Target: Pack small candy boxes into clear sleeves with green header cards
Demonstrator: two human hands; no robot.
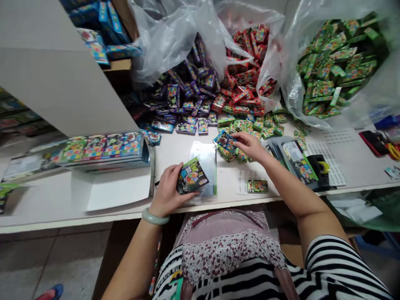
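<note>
Furthest left I see an open white display box (118, 191), a row of printed cartons (101, 148) standing along its far side. Next, the left hand (170, 183), a pale green bangle (155, 217) at its wrist, grasps a black-and-green printed pouch (193, 177) between thumb and fingers, over clear plastic sleeves (204, 156). Behind lie small purple boxes (184, 96), then red boxes (245, 79) spilling from a bag. I have the right hand (248, 146) pinching a small blue box (225, 141) above loose green ones. Nearer the edge, one green box (257, 186) lies on a paper sheet (242, 183). Further right I make out stacked pouches (298, 162) beside a black tape dispenser (320, 168).
</note>
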